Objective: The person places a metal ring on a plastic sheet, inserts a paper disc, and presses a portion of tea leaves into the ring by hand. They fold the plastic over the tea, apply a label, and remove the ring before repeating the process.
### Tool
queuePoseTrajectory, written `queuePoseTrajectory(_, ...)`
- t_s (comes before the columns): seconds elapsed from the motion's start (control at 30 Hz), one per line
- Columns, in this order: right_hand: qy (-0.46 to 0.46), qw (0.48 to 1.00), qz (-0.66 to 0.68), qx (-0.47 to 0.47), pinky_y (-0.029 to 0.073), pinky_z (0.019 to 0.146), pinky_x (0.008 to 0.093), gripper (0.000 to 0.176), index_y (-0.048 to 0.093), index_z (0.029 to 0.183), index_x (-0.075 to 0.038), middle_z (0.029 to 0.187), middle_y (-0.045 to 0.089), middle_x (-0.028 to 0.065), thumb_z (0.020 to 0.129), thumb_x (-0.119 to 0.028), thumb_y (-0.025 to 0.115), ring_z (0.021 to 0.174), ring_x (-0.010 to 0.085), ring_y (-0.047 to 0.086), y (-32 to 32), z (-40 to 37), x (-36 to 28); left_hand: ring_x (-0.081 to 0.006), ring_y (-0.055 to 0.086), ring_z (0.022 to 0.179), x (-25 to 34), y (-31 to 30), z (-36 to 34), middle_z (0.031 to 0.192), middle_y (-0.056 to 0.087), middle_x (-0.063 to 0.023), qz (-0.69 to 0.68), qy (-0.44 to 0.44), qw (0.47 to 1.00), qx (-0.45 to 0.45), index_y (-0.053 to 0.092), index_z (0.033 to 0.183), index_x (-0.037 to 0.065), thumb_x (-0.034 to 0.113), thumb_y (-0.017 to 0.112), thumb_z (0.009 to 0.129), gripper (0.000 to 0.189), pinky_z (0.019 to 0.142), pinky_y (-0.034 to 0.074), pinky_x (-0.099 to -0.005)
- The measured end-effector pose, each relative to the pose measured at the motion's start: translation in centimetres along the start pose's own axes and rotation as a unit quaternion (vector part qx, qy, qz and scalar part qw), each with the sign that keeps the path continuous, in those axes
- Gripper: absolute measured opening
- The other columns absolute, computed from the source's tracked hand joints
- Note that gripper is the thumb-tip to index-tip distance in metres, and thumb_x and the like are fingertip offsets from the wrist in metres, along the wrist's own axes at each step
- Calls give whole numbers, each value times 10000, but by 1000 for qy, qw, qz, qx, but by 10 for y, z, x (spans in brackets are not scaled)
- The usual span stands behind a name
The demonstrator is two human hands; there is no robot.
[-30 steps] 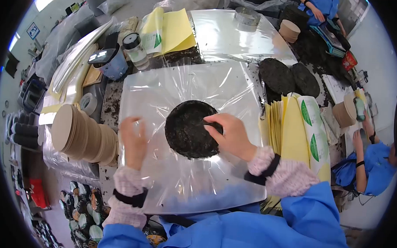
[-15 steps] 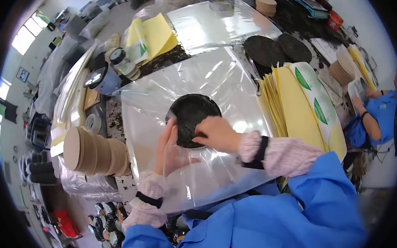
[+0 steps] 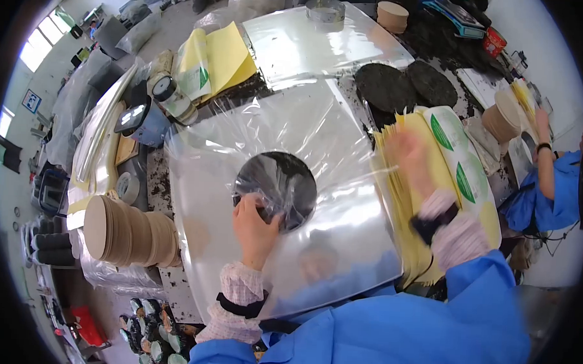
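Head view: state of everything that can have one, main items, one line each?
Dark disc: at least partly under clear film
Clear film: creased
Left hand: fingers bent, at the dark disc's edge
Right hand: blurred, grip unclear
Yellow sheets: stacked, edges fanned
Cardboard discs: stacked
Jar: black lid on

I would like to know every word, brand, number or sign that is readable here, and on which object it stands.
No text can be read with certainty.
White-and-green sheet at right: small print on green patches, illegible.
Blue wall sign: too small.
Red container: markings too small.
Clear film: no text visible.
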State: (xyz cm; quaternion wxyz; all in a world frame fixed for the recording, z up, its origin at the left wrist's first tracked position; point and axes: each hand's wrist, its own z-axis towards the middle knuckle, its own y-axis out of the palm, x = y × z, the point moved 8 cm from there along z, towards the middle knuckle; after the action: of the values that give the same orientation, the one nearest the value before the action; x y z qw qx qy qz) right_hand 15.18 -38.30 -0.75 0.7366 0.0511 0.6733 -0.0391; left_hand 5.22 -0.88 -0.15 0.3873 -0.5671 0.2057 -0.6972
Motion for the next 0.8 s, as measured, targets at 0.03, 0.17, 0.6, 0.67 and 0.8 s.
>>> queuePoseTrajectory(0.03, -23, 994, -55, -89, 402, 1019, 395, 762, 442, 1414, 0, 1301, 513, 182, 838, -353, 795, 1178, 257, 492, 38, -23, 20, -314, 594, 918, -4, 3, 0, 927, 621, -90, 12, -7, 1000, -16, 567, 1078, 63, 141, 860, 678, 502, 921, 421, -449)
queuePoseTrajectory(0.17, -118, 976, -22, -181, 311, 1199, 456, 1279, 162, 1591, 25, 1596, 298, 274, 665, -407, 931, 1472, 415, 332, 164, -61, 17, -330, 589, 1000, 3, 7, 4, 990, 621, -118, 56, -1, 997, -44, 570, 1130, 51, 139, 876, 654, 573, 966, 412, -454)
queuePoseTrajectory(0.6, -341, 848, -344, -215, 498, 798, 402, 144, 647, 917, -59, 866, 669, 118, 803, -146, 647, 861, 310, 650, 238, -66, -13, -305, 515, 1280, 12, 15, 40, 1384, 524, -178, -320, 15, 945, -72, 464, 1416, -18, 301, 829, 811, 776, 1096, 397, -418)
queuePoseTrajectory(0.67, -213, 924, -180, -263, 493, 916, 449, 267, 652, 1030, -25, 976, 689, 155, 813, -180, 673, 1004, 340, 654, 195, -38, -29, -320, 573, 1210, -6, 24, 39, 1288, 601, -187, -187, 9, 980, -71, 549, 1348, -21, 291, 832, 808, 685, 1045, 437, -430)
queuePoseTrajectory(0.8, -126, 990, 62, -15, 476, 998, 448, 361, 647, 1148, -9, 1046, 685, 189, 881, -250, 677, 1082, 351, 644, 173, 28, 15, -317, 592, 1165, 6, 25, 43, 1288, 601, -174, -169, 18, 982, -76, 587, 1288, -27, 351, 860, 789, 682, 983, 475, -407)
